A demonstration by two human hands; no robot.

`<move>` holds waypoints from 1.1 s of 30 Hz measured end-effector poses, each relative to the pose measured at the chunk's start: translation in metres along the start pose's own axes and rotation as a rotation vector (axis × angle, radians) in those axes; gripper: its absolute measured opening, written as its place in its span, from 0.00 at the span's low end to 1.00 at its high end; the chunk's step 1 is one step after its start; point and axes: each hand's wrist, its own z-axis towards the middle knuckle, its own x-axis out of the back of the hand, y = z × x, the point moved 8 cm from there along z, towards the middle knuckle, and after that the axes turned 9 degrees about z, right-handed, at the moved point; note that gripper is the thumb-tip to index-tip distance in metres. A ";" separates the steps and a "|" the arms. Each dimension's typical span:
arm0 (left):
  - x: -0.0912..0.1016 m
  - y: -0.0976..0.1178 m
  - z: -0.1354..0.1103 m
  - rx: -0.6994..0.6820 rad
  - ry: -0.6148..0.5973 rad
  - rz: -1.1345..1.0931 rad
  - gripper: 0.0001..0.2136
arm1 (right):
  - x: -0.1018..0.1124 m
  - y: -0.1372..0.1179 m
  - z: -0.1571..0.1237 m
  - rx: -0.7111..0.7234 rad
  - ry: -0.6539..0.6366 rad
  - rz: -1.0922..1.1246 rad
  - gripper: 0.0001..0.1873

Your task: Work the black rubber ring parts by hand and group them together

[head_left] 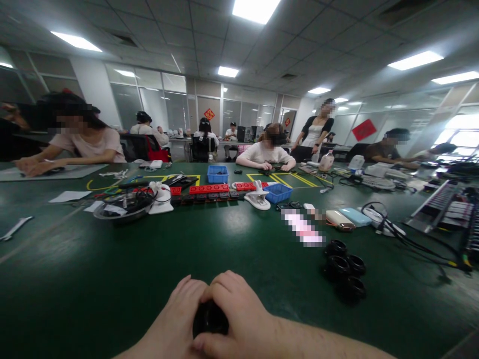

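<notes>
Low at the front of the green table, my left hand (pixel 183 311) and my right hand (pixel 241 314) are closed together around a black round part (pixel 210 319). Its dark, curved surface shows between the thumbs and fingers; the rest is covered by the hands. The right hand's fingers wrap over the top, with its thumb on the near side. To the right lies a cluster of several black ring-shaped parts (pixel 338 265) with round openings, touching one another or nearly so. Whether the held part is the same kind I cannot tell.
Across the green table (pixel 149 259) runs a row of red sockets (pixel 209 190) between white clip stands (pixel 258 196) and blue baskets (pixel 277 192). A metal tray (pixel 123 212) with cables sits left. A blue case (pixel 355 217) and cables lie right. Several people work around.
</notes>
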 end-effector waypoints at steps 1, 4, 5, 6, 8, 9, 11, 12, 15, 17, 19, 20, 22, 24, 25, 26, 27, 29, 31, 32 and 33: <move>-0.001 -0.002 -0.001 0.014 0.004 0.016 0.24 | -0.001 0.001 0.000 -0.014 -0.008 -0.007 0.26; -0.002 -0.004 -0.002 0.044 0.019 0.049 0.18 | -0.005 0.001 0.000 -0.027 -0.048 -0.020 0.27; -0.003 -0.004 -0.002 0.051 0.022 0.058 0.16 | -0.007 0.002 0.000 -0.029 -0.061 -0.023 0.27; -0.003 -0.004 -0.002 0.056 0.020 0.064 0.14 | -0.008 0.002 -0.001 -0.031 -0.073 -0.027 0.26; -0.004 -0.003 -0.001 0.060 0.013 0.060 0.12 | -0.010 0.003 -0.001 -0.028 -0.091 -0.031 0.23; -0.004 -0.002 0.000 0.062 0.008 0.048 0.12 | -0.010 0.004 -0.001 -0.021 -0.094 -0.033 0.22; -0.003 -0.001 0.002 0.061 -0.006 0.003 0.12 | -0.011 0.002 -0.001 0.012 -0.103 -0.031 0.20; -0.003 0.001 0.002 0.047 -0.024 -0.029 0.13 | -0.012 0.000 0.000 0.043 -0.111 -0.031 0.19; -0.002 0.010 0.004 -0.031 -0.089 -0.123 0.15 | -0.013 -0.010 0.001 0.170 -0.142 -0.029 0.17; 0.000 0.014 0.004 -0.066 -0.112 -0.147 0.15 | -0.013 -0.017 0.000 0.245 -0.160 -0.022 0.15; 0.001 0.014 0.004 -0.076 -0.110 -0.148 0.15 | -0.013 -0.021 0.000 0.294 -0.172 -0.013 0.13; 0.001 0.014 0.003 -0.083 -0.110 -0.142 0.15 | -0.013 -0.023 -0.001 0.314 -0.180 -0.009 0.13; -0.001 0.012 0.003 -0.099 -0.102 -0.120 0.16 | -0.013 -0.024 -0.002 0.337 -0.199 -0.015 0.13; -0.005 0.010 0.002 -0.118 -0.093 -0.083 0.19 | -0.014 -0.024 -0.003 0.343 -0.201 -0.024 0.15; -0.007 0.008 0.001 -0.121 -0.084 -0.065 0.22 | -0.014 -0.023 -0.003 0.345 -0.187 -0.023 0.16; -0.009 0.005 0.000 -0.121 -0.074 -0.049 0.25 | -0.013 -0.023 -0.003 0.344 -0.165 -0.019 0.18; -0.011 0.003 0.000 -0.113 -0.062 -0.037 0.27 | -0.011 -0.022 -0.002 0.342 -0.136 -0.013 0.19; -0.013 -0.002 -0.002 -0.080 -0.029 -0.026 0.29 | -0.009 -0.020 -0.002 0.328 -0.093 -0.008 0.20; -0.014 -0.004 -0.004 -0.039 0.004 -0.026 0.27 | -0.010 -0.015 -0.001 0.276 -0.087 -0.026 0.20; -0.013 -0.004 -0.004 -0.013 0.015 -0.028 0.26 | -0.010 -0.012 0.000 0.235 -0.088 -0.039 0.21; -0.012 -0.004 -0.005 0.019 0.021 -0.030 0.25 | -0.011 -0.009 0.001 0.188 -0.093 -0.050 0.21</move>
